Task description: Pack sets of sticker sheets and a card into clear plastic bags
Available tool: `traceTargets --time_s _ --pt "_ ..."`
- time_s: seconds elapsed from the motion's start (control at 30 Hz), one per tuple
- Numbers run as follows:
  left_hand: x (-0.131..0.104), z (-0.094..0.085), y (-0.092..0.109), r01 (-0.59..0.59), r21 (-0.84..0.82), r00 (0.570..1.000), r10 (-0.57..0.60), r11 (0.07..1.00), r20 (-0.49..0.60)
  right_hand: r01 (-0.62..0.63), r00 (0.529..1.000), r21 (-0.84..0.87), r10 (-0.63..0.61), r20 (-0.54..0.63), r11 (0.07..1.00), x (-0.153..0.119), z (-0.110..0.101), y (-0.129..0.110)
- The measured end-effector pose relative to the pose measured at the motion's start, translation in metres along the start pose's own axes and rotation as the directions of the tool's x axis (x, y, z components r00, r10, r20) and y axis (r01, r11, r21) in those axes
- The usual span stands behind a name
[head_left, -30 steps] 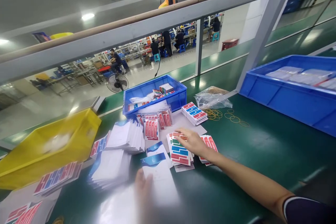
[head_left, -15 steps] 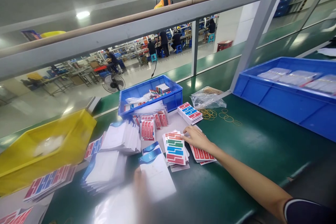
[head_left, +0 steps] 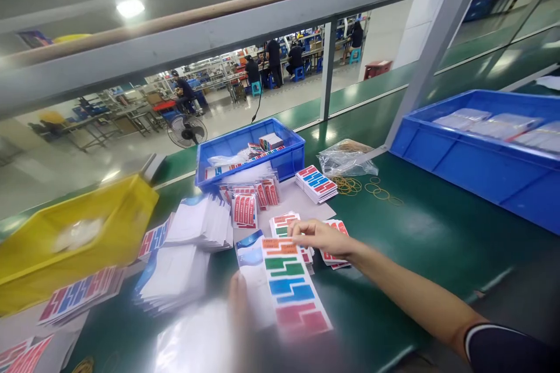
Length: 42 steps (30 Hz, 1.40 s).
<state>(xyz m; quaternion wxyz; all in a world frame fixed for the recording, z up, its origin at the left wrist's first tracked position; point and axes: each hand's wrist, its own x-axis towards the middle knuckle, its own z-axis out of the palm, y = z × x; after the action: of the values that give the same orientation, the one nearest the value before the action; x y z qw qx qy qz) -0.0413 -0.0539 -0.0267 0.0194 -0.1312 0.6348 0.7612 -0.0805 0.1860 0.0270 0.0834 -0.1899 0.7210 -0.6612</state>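
My right hand (head_left: 322,237) pinches the top edge of a sticker sheet (head_left: 289,285) with orange, green, blue and red labels. My left hand (head_left: 238,300), blurred by motion, grips the left side of a white leaflet (head_left: 252,271) with a blue top. The sticker sheet overlaps the leaflet's right side. Behind my right hand's fingers lies a stack of the same multicoloured sheets (head_left: 282,222), partly hidden. A pile of red label sheets (head_left: 336,228) sits beyond my right wrist. Stacked white leaflets (head_left: 175,282) lie left of my left hand.
A yellow bin (head_left: 126,215) stands at left, a small blue bin (head_left: 249,151) at the back and a large blue bin (head_left: 472,169) at right. Rubber bands (head_left: 347,186) lie near a clear plastic bag (head_left: 345,158). A metal frame post (head_left: 433,52) rises behind the table.
My right hand has picked a multicoloured sticker sheet off its stack and moved it toward me, over the leaflet. My left hand keeps hold of the leaflet.
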Motion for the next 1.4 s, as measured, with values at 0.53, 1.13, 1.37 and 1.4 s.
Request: traceTargets --time_s 0.53,1.13,1.37,1.4 --pt "-0.007 0.004 0.001 0.086 0.059 0.982 -0.095 0.994 0.162 0.039 0.981 -0.805 -0.175 -0.082 0.592 -0.028 -0.043 0.010" --pt "-0.004 0.009 -0.006 0.119 0.082 0.980 -0.130 0.990 0.150 -0.007 0.988 -0.921 0.142 0.052 0.390 -0.071 -0.063 0.034" --pt "-0.005 0.010 -0.004 0.173 0.080 0.970 -0.184 0.982 0.156 -0.027 0.981 -0.839 0.178 0.083 0.543 -0.072 -0.063 0.012" --pt "-0.005 0.010 -0.004 0.167 0.086 0.971 -0.179 0.982 0.158 -0.028 0.980 -0.834 0.182 0.087 0.551 -0.072 -0.063 0.010"
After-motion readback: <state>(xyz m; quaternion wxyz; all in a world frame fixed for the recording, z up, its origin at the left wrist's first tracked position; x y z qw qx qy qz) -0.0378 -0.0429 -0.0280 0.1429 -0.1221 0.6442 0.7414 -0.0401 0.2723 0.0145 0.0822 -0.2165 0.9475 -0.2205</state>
